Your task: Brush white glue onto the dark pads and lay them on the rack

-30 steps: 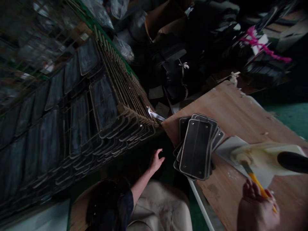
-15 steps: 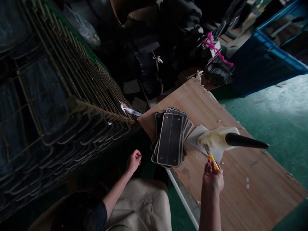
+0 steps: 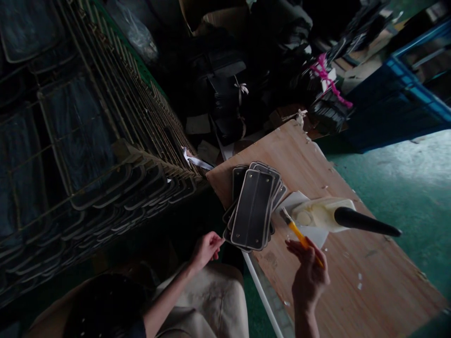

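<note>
My right hand (image 3: 310, 272) is closed around a yellow-handled paintbrush (image 3: 298, 232), its bristles pointing up and left. The brush tip is beside a cream plastic container (image 3: 320, 211) with a black handle-like part (image 3: 366, 221), lying on a white sheet (image 3: 319, 236). Left of it sits an uneven stack of black rectangular panels (image 3: 252, 206) with pale edges and small metal studs at the corners. My left hand (image 3: 207, 249) has its fingers drawn together, the fingertips right by the stack's lower left corner. Whether they touch it I cannot tell.
The stack and container rest on a wooden board table (image 3: 380, 277) with a white leg (image 3: 262, 293). To the left stands a wire rack (image 3: 137, 122) holding many dark panels. Behind are tied black bundles (image 3: 225, 101), and a blue crate (image 3: 391, 103) stands at the right.
My right hand has lifted the brush from the container's opening and moved it left toward the stack. My left hand has moved right and slightly down, to the stack's corner.
</note>
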Motion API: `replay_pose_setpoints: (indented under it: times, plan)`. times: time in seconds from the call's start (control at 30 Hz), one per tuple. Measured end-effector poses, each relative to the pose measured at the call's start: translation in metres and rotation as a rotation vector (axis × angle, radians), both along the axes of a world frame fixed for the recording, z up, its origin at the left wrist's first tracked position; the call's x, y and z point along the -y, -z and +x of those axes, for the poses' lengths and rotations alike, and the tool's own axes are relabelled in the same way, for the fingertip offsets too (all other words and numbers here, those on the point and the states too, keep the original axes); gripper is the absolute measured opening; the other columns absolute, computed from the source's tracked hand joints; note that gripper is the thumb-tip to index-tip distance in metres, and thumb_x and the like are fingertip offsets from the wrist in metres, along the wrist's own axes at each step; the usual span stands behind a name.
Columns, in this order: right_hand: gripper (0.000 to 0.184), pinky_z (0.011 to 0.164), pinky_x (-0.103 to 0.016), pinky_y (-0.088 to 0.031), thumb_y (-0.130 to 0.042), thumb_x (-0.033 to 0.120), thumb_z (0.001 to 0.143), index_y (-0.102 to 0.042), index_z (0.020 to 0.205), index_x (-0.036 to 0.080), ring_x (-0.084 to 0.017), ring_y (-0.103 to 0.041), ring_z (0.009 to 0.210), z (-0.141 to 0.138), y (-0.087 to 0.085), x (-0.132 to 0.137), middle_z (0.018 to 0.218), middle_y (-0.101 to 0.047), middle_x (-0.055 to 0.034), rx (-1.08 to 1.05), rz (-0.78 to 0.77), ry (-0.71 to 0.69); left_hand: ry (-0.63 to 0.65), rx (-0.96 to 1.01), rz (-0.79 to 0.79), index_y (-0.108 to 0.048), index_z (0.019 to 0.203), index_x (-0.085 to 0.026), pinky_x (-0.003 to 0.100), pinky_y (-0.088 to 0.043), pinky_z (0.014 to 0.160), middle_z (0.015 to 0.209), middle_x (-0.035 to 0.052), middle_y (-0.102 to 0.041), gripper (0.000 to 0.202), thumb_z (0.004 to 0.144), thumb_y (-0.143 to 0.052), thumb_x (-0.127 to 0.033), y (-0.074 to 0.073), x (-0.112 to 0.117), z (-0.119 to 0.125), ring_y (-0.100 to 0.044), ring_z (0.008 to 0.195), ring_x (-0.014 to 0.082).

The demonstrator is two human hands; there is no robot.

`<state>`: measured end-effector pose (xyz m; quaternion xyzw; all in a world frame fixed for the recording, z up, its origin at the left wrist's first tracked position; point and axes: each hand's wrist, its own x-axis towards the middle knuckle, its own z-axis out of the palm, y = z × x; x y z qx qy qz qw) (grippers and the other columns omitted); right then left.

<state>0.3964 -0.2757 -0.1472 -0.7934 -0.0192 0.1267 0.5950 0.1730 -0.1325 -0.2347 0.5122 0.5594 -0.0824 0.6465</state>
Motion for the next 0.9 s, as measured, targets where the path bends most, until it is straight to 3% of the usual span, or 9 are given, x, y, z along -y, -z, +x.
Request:
replay_pose_setpoints:
  times: [0.1,0.23,0.43,0.57,0.73,0.9]
  plan:
    - [0.030,0.079,-0.039,-0.057,-0.051,0.034,0.095,-0.060,0.119,0.018,-0.020,-0.070,0.081,0.018,0.013,-0.017,0.093,-0.072,-0.0069,0.189,-0.193,-0.340,0.028,-0.012,-0.074,-0.054,0.091,-0.018,0.016,-0.032,0.033,0.070,-0.0014,-0.063,0.036,0.080,-0.057,-0.053,-0.006,0.017,0.020,-0.056,0.039,0.0091]
    - [0.029,0.079,-0.031,-0.056,-0.048,0.030,0.097,-0.060,0.122,0.021,-0.018,-0.069,0.089,0.051,0.028,-0.040,0.102,-0.072,-0.0067,0.457,-0.365,-0.693,0.036,-0.088,-0.040,-0.052,0.084,-0.019,0.016,-0.030,0.032,0.067,-0.0013,-0.063,0.032,0.081,-0.057,-0.050,-0.003,0.025,0.037,-0.054,0.036,0.0082]
    - [0.029,0.071,-0.022,-0.052,-0.046,0.028,0.099,-0.058,0.124,0.020,-0.015,-0.068,0.088,0.078,0.033,-0.077,0.107,-0.069,-0.0067,0.608,-0.437,-0.880,-0.043,-0.113,-0.106,-0.051,0.078,-0.019,0.016,-0.029,0.033,0.057,-0.0042,-0.059,0.025,0.084,-0.056,-0.043,-0.001,0.020,0.043,-0.053,0.036,0.0082]
    - [0.029,0.068,-0.021,-0.051,-0.045,0.029,0.099,-0.059,0.123,0.021,-0.015,-0.068,0.085,0.083,0.040,-0.086,0.106,-0.069,-0.0057,0.636,-0.468,-0.909,-0.051,-0.096,-0.113,-0.050,0.076,-0.019,0.016,-0.030,0.033,0.057,-0.0042,-0.059,0.022,0.084,-0.056,-0.039,-0.001,0.020,0.046,-0.053,0.036,0.0083]
    - [0.029,0.069,-0.023,-0.052,-0.045,0.029,0.099,-0.058,0.124,0.020,-0.016,-0.068,0.085,0.065,0.040,-0.059,0.106,-0.069,-0.0067,0.552,-0.470,-0.990,-0.077,-0.104,-0.148,-0.050,0.074,-0.018,0.016,-0.031,0.035,0.054,-0.0044,-0.058,0.020,0.085,-0.055,-0.035,0.000,0.022,0.047,-0.054,0.038,0.0084]
    - [0.030,0.068,-0.024,-0.054,-0.041,0.027,0.100,-0.055,0.126,0.021,-0.017,-0.068,0.083,0.011,0.016,0.004,0.099,-0.069,-0.0082,0.357,-0.495,-1.173,-0.137,-0.032,-0.175,-0.050,0.076,-0.017,0.015,-0.033,0.035,0.056,-0.0034,-0.060,0.022,0.085,-0.056,-0.037,0.005,0.024,0.043,-0.056,0.039,0.0086]
